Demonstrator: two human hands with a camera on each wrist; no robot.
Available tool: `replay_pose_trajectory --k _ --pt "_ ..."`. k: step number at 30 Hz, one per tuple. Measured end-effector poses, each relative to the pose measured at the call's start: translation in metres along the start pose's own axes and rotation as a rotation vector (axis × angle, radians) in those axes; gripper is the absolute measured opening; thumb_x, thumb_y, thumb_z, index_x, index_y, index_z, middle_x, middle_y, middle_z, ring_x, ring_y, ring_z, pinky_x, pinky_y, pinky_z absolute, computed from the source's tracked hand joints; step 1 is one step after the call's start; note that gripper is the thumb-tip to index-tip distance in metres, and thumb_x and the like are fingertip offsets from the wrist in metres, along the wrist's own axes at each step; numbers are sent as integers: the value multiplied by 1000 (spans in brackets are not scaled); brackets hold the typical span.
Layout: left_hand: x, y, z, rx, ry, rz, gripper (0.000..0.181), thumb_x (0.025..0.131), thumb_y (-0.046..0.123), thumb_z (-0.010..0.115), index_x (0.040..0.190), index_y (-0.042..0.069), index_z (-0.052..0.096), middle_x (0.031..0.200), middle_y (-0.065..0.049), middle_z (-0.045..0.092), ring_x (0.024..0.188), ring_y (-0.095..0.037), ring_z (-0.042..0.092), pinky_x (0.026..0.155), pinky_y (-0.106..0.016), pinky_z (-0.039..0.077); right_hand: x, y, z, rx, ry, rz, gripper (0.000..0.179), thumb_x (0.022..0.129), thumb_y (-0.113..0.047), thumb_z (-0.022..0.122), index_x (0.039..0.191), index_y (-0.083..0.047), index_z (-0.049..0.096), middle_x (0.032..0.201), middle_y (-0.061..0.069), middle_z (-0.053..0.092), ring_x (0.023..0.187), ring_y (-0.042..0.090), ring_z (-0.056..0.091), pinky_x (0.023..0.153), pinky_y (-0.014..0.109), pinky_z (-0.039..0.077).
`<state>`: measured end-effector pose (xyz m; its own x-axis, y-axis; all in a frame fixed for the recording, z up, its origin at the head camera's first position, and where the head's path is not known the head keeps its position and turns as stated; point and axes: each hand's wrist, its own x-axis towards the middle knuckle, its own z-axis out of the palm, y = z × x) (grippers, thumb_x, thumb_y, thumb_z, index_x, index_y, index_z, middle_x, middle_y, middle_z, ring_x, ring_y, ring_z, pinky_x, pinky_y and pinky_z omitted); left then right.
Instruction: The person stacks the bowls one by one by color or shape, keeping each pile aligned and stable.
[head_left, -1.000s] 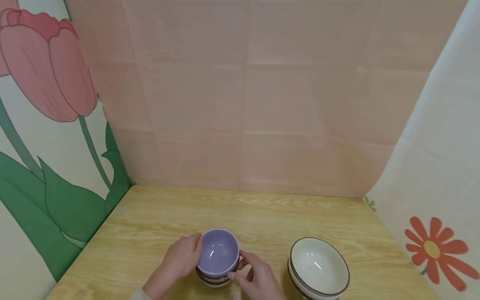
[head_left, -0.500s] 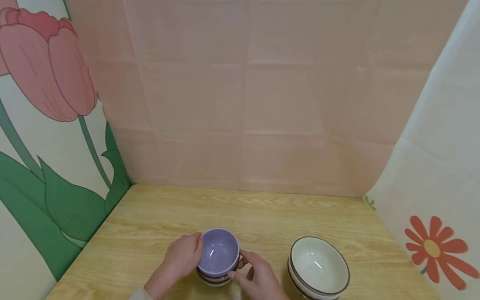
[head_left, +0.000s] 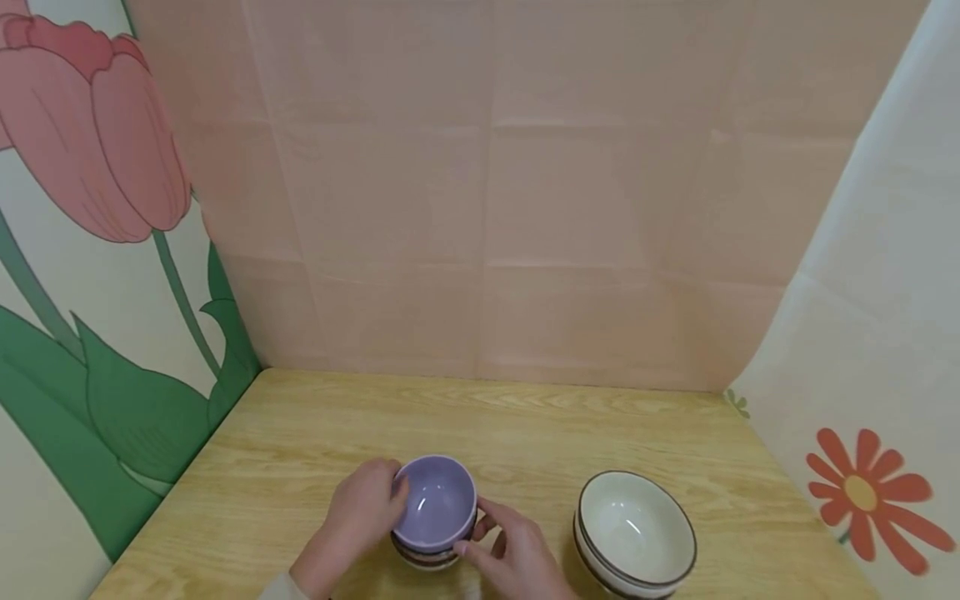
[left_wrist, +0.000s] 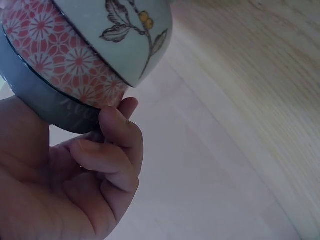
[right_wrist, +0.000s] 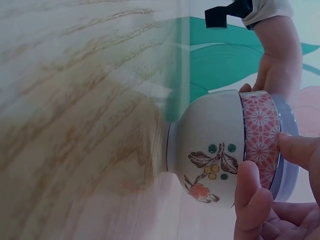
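Observation:
A bowl with a glossy purple inside (head_left: 437, 504) sits nested at the top of a small stack on the table. Below its rim, the right wrist view shows a pink flower-patterned band (right_wrist: 261, 135) and a white bowl (right_wrist: 210, 145) with leaves and berries at the bottom. My left hand (head_left: 365, 508) grips the purple bowl's left side, thumb over the rim and fingers outside, curled near the rim in the left wrist view. On the other side, my right hand (head_left: 517, 554) holds the stack, with fingertips at the patterned band.
Right of the hands stands another stack of larger cream bowls (head_left: 637, 525) with dark rims. The wood-grain table (head_left: 337, 417) runs back to a plain pinkish cloth (head_left: 487, 208). Flower-printed cloths hang at the left and right.
My left thumb has come over the rim into the purple bowl. The right hand keeps its hold, and the stacks look unmoved apart from a slight shift of the view.

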<state>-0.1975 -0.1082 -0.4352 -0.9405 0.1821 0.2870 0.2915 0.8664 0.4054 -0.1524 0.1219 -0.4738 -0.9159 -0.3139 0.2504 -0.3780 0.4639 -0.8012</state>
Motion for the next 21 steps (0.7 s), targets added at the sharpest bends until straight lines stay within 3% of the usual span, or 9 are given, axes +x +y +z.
replay_pose_trajectory --k 7,13,21 --pt "2 4 -4 -13 -37 -13 17 89 10 65 72 9 63 71 -3 60 64 -18 57 59 -38 50 0 -1 -1 -2 -1 -4 62 89 -35 77 134 2 58 88 0 65 54 -2 52 51 20 47" --pt "4 5 -5 9 -88 -10 13 91 8 63 79 2 66 74 -7 58 68 -22 58 65 -42 53 0 -1 -1 5 -12 5 62 88 -35 77 135 2 58 87 -4 64 54 -1 52 51 20 47" --pt "3 6 -5 -9 -76 -11 12 92 9 63 83 1 67 75 -6 59 69 -21 58 65 -41 54 0 -2 -1 1 1 20 67 88 -36 77 137 4 55 88 -1 65 54 -1 52 51 20 48"
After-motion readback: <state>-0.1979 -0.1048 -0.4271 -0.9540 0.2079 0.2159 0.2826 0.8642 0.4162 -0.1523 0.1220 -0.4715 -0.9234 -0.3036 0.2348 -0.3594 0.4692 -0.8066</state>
